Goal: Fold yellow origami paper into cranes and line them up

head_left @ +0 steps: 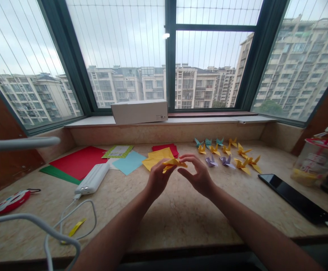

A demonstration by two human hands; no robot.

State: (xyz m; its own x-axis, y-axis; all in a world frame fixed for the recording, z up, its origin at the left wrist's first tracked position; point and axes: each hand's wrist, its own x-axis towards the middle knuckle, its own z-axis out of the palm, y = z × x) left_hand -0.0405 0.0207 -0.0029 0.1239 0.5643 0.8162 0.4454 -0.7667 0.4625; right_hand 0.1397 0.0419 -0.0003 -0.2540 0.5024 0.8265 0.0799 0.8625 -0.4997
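- Left hand (158, 177), reaching forward, pinches the yellow paper (171, 163).
- Right hand (199, 177) arches at its right end; whether gripping, I cannot tell.
- The paper looks folded, pointed.

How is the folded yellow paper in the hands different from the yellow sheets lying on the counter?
Size: the folded yellow paper looks smaller; the yellow sheets spread wider.

Shape: the folded yellow paper is bent into layers and points; the yellow sheets lie mostly flat.

Place: the folded yellow paper is up in the left hand, with the right hand at its other end; the yellow sheets rest on the counter.

Both are yellow.
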